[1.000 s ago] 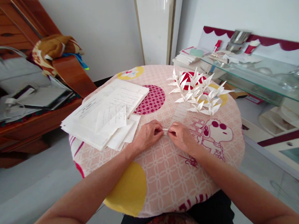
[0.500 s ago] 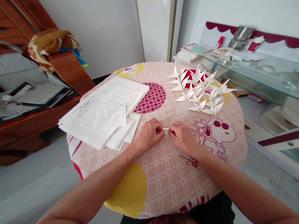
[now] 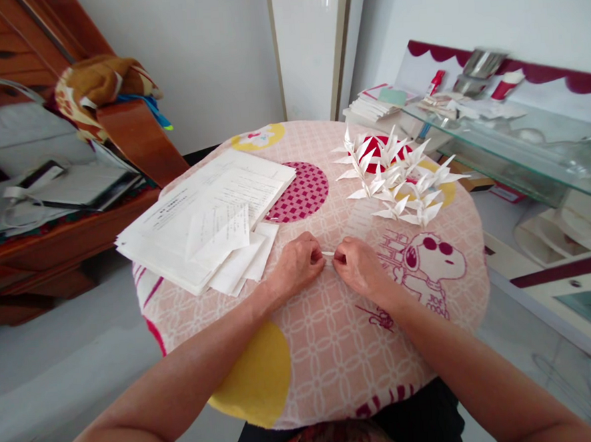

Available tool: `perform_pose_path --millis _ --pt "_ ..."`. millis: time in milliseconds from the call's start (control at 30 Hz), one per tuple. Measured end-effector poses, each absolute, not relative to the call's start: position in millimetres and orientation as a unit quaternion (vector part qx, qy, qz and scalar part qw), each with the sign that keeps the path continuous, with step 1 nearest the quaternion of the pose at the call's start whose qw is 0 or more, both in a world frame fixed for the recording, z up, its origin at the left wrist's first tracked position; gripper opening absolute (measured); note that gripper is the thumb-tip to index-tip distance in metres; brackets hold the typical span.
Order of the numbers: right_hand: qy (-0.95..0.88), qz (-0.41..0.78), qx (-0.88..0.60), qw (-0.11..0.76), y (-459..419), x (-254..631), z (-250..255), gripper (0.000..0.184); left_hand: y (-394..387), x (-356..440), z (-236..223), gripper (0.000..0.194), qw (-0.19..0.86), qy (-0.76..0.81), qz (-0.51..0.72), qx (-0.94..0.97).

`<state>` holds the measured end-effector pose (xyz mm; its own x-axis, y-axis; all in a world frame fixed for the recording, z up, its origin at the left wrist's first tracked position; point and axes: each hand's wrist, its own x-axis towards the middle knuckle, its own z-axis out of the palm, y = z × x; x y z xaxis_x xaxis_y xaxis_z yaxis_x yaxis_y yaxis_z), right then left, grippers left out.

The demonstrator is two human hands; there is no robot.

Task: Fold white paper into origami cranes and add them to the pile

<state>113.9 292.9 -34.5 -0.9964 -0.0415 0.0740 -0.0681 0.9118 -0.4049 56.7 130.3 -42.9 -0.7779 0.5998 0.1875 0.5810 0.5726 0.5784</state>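
Note:
Between my two hands, near the middle of the round table, a small piece of white folded paper [image 3: 328, 253] shows as a thin strip. My left hand [image 3: 301, 262] pinches its left end, fingers curled. At the other end my right hand [image 3: 355, 261] closes on it in a like pinch. Most of the paper is hidden by the fingers. Beyond my right hand stands a cluster of white folded paper cranes [image 3: 390, 175]. Left of my left hand lies a stack of printed paper sheets [image 3: 199, 213], with smaller cut paper pieces [image 3: 248, 257] at its near corner.
A pink patterned cloth [image 3: 333, 352] covers the table. On the right, a glass shelf [image 3: 511, 148] holding metal and glass ware stands close to the table edge. To the left is a wooden seat [image 3: 135, 137] with a bag [image 3: 14, 131] and cloths.

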Motion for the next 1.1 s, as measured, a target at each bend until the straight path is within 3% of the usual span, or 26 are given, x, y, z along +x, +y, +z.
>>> perform_pose_path --millis 600,767,967,1100 --pt "-0.951 0.306 -0.015 0.037 295.4 112.6 -34.4 0.014 127.8 50.4 -41.5 0.007 0.034 0.886 0.342 0.311" --pt "-0.942 0.334 -0.007 0.037 299.4 112.3 -34.1 0.019 123.0 44.1 -48.5 0.011 0.042 0.871 0.364 0.327" --pt "-0.927 0.37 0.0 0.06 305.3 113.2 -38.9 0.024 114.5 35.2 -53.8 0.034 0.104 0.805 0.473 0.342" --pt "-0.908 0.407 0.008 0.1 307.6 116.5 -44.8 0.024 118.1 36.2 -48.4 0.026 0.043 0.823 0.418 0.383"
